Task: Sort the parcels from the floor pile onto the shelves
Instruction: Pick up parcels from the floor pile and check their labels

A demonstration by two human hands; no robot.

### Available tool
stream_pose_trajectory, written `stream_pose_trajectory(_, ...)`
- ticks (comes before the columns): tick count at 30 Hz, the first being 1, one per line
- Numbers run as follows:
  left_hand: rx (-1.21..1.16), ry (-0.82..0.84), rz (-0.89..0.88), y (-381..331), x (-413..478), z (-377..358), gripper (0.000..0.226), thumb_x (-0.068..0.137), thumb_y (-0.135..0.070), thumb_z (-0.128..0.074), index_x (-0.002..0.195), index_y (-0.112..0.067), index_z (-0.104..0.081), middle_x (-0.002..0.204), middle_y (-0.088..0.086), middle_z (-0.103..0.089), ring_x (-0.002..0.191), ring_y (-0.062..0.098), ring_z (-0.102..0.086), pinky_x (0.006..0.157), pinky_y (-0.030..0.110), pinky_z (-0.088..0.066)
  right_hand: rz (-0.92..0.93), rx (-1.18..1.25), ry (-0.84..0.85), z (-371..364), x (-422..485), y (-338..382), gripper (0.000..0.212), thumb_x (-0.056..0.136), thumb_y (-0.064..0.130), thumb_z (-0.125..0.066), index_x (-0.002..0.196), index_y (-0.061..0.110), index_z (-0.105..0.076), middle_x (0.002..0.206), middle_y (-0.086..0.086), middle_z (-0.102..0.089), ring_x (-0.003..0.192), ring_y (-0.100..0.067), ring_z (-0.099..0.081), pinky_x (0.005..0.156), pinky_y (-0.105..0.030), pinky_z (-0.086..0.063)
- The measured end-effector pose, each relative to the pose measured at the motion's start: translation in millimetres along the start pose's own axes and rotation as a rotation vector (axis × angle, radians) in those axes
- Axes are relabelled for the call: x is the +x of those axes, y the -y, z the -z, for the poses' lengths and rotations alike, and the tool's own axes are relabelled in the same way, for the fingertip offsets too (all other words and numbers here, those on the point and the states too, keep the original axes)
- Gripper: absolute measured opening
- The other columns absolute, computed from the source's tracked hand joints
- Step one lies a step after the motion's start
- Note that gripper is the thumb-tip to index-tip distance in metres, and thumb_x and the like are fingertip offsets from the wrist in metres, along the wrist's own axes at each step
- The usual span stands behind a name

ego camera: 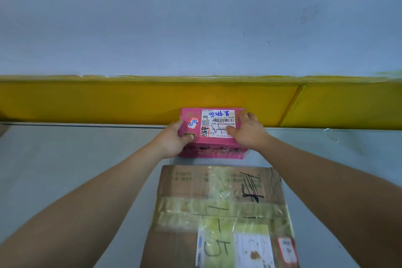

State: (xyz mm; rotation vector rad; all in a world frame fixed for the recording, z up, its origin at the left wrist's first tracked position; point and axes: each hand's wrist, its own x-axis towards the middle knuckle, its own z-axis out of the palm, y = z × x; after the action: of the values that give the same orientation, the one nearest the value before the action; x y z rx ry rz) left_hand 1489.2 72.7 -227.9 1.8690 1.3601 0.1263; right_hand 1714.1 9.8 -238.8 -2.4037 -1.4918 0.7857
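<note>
1. Box (217, 143): small and pink, lying flat on the shelf (87, 159) between the hands. The left hand (174, 139) grips its left end with the thumb on top. The right hand (248, 130) lies over its right end. A white label (barcode, blue handwriting, upside down) covers the top up to the right thumb, with small stickers just past the left thumb.
2. Carton (219, 213): brown and larger, with glossy tape, black marker strokes and labels. It lies flat between the forearms, just nearer than both hands, a narrow gap short of the box.
3. Shelf: pale grey surface under both hands.
</note>
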Motion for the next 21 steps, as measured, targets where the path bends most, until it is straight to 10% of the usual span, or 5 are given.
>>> stream_pose_trajectory(5, 0.028, 0.044, -0.133, 17, -32, -1, 0.069, 0.072, -0.063, -0.057, 0.136, -0.036, -0.047, 0.139, -0.003, -0.047, 0.125, 0.019, -0.05, 0.107, 0.045, -0.041, 0.017, -0.113, -0.043, 7, -45, 7, 0.074, 0.098, 0.055, -0.044, 0.156, 0.016, -0.02, 0.157, -0.016, -0.027, 0.142, -0.036, -0.03, 0.114, -0.048, -0.031)
stream_pose_trajectory(9, 0.138, 0.026, -0.187, 22, -83, -3, 0.06, 0.09, -0.044, -0.058, 0.146, -0.034, -0.036, 0.146, -0.001, -0.038, 0.131, 0.02, -0.043, 0.111, 0.034, -0.035, 0.002, -0.172, -0.084, 1, -96, 10, 0.078, 0.089, 0.068, -0.033, 0.15, 0.02, -0.033, 0.151, -0.013, -0.038, 0.137, -0.03, -0.035, 0.111, -0.048, -0.035)
stream_pose_trajectory(15, 0.19, 0.059, -0.147, 50, -135, -15, 0.077, 0.092, -0.051, -0.055, 0.155, -0.031, -0.014, 0.163, 0.006, 0.005, 0.15, 0.023, -0.008, 0.118, 0.035, -0.017, -0.174, -0.207, -0.176, -19, -166, -1, 0.071, 0.097, 0.057, -0.043, 0.155, 0.026, -0.021, 0.165, -0.005, -0.009, 0.149, -0.028, -0.013, 0.116, -0.05, -0.026)
stream_pose_trajectory(21, 0.028, 0.076, -0.117, 61, -169, -38, 0.09, 0.089, -0.052, -0.059, 0.155, -0.018, -0.007, 0.162, 0.004, -0.006, 0.148, 0.02, -0.014, 0.118, 0.032, -0.016, -0.302, -0.126, -0.1, -48, -205, -10, 0.072, 0.094, 0.06, -0.043, 0.152, 0.03, -0.013, 0.158, -0.013, -0.011, 0.133, -0.041, -0.039, 0.102, -0.051, -0.043)
